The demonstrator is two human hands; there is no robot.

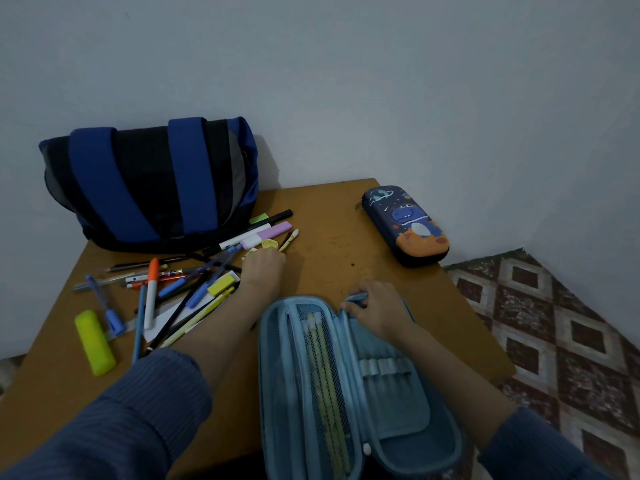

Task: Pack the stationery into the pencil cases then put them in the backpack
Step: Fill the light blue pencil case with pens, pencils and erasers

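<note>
Lying open at the near edge of the brown table [332, 216], the light blue pencil case [349, 386] shows yellow pencils [327, 372] behind its mesh pocket, and the right hand [375, 311] pinches the far rim of the case with curled fingers. The left hand [263, 268] reaches into the heap of pens and markers [180, 289] with fingers bent down near a small yellow piece; whether it holds something I cannot tell. Behind the heap stands the blue and black backpack [152, 181], a closed dinosaur pencil case [405, 225] lies far right, and a yellow highlighter [95, 342] lies apart at left.
</note>
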